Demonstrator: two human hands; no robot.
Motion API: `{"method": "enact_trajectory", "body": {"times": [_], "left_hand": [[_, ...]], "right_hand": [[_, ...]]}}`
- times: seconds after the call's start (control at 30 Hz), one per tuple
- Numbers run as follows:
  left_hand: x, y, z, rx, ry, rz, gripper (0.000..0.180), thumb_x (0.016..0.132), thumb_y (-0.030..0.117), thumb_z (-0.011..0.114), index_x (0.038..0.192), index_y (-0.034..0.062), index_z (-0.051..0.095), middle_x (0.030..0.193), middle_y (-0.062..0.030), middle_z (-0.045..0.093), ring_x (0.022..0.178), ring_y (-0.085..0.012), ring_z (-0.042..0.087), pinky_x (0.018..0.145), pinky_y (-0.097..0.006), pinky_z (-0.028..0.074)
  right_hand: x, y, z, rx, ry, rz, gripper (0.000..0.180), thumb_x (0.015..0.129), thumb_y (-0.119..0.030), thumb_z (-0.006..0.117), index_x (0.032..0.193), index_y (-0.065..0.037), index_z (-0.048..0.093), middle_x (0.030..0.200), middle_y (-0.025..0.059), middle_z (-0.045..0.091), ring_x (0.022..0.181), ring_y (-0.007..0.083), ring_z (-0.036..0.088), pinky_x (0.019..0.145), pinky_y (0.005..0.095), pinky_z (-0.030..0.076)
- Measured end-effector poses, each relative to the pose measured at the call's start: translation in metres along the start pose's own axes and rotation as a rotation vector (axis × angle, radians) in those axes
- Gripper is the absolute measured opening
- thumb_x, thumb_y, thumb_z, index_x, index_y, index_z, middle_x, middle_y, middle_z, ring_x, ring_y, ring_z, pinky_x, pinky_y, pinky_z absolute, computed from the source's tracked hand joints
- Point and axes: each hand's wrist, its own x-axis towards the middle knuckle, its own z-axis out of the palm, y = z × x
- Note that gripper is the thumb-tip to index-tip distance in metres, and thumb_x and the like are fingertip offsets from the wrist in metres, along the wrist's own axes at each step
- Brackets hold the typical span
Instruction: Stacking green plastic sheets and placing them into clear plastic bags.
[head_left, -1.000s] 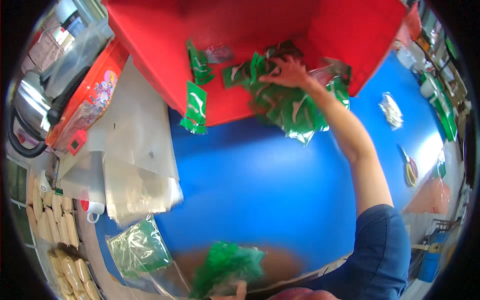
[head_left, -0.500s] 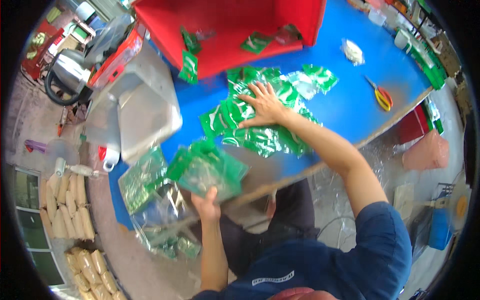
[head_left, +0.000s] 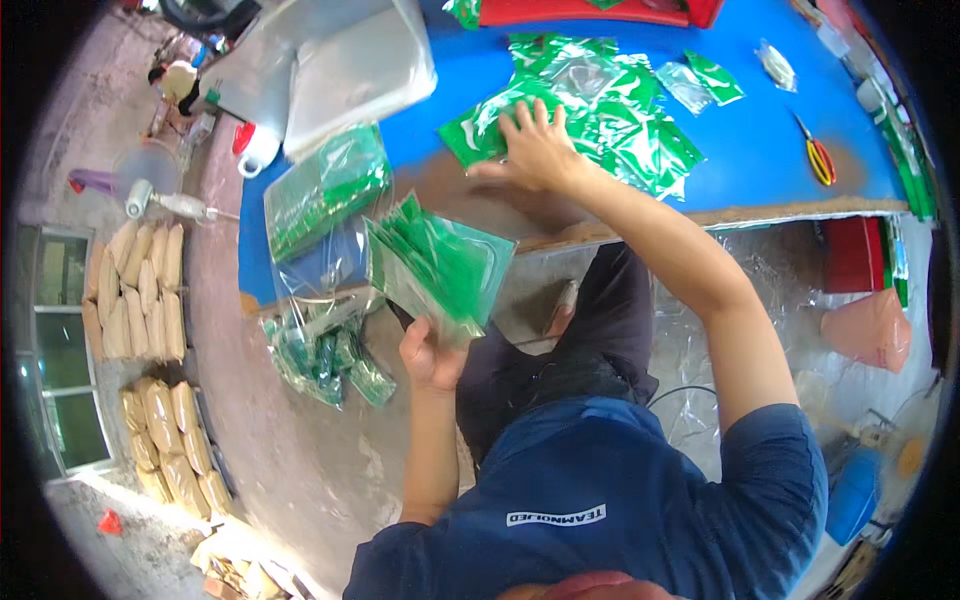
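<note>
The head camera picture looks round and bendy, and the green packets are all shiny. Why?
Head view: a fisheye lens curves the blue table edge and leaves black corners. Light glares white off the glossy green packets under the right hand. The packet stack in the left hand looks slightly soft.

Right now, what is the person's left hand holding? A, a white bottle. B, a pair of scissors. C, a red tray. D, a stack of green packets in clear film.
D: the left hand grips a fanned stack of green packets below the table edge, while the right hand lies flat on the loose green packets on the blue table; the scissors lie untouched farther right.
</note>
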Motion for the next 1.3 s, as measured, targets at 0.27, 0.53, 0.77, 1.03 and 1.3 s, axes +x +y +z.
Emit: {"method": "enact_trajectory", "body": {"times": [0.27, 0.53, 0.77, 1.03, 1.3], "left_hand": [[-0.024, 0.008, -0.042, 0.039, 0.039, 0.0, 0.067, 0.072, 0.008, 0.081, 0.132, 0.0011, 0.054, 0.128, -0.0112, 0.062, 0.118, -0.0295, 0.059, 0.103, -0.044, 0.047], [0.0, 0.006, -0.024, 0.385, 0.079, -0.04, 0.073, 0.07, 0.002, 0.076, 0.137, 0.0005, 0.045, 0.127, -0.009, 0.06, 0.117, -0.0264, 0.059, 0.102, -0.042, 0.046], [-0.011, 0.001, -0.051, 0.288, 0.129, 0.052, 0.069, 0.075, 0.007, 0.077, 0.137, 0.004, 0.048, 0.123, -0.0075, 0.06, 0.115, -0.0247, 0.059, 0.101, -0.041, 0.048], [-0.027, 0.006, -0.06, 0.075, 0.003, 0.011, 0.072, 0.075, 0.014, 0.079, 0.139, 0.0044, 0.048, 0.134, -0.0104, 0.057, 0.127, -0.0283, 0.052, 0.108, -0.047, 0.041], [0.022, -0.034, -0.051, -0.053, 0.055, -0.047, 0.072, 0.085, 0.022, 0.074, 0.146, 0.0064, 0.04, 0.151, -0.014, 0.042, 0.141, -0.0408, 0.036, 0.118, -0.06, 0.024]], "right_hand": [[-0.088, -0.003, -0.016, 0.363, 0.039, -0.616, 0.06, 0.084, -0.03, 0.075, 0.135, -0.008, 0.053, 0.134, 0.0166, 0.055, 0.126, 0.0361, 0.051, 0.097, 0.051, 0.044], [-0.063, -0.052, -0.084, 1.167, -0.72, -0.081, 0.023, 0.097, -0.021, 0.062, 0.102, 0.001, 0.069, 0.075, 0.0068, 0.065, 0.068, 0.0171, 0.064, 0.062, 0.0332, 0.053], [0.026, -0.074, 0.003, 0.097, 0.11, 0.006, 0.088, 0.084, -0.079, 0.045, 0.11, 0.002, 0.067, 0.118, 0.0262, 0.061, 0.114, 0.0401, 0.058, 0.084, 0.0516, 0.052], [-0.095, -0.071, -0.002, 0.758, 0.228, -0.421, 0.034, 0.09, -0.021, 0.069, 0.115, -0.004, 0.054, 0.102, 0.0106, 0.064, 0.097, 0.0247, 0.065, 0.08, 0.0369, 0.054], [-0.091, -0.056, -0.036, 1.088, 0.076, 0.223, 0.034, 0.1, -0.036, 0.055, 0.105, -0.002, 0.062, 0.095, 0.0125, 0.061, 0.088, 0.0214, 0.058, 0.077, 0.0422, 0.048]]}}
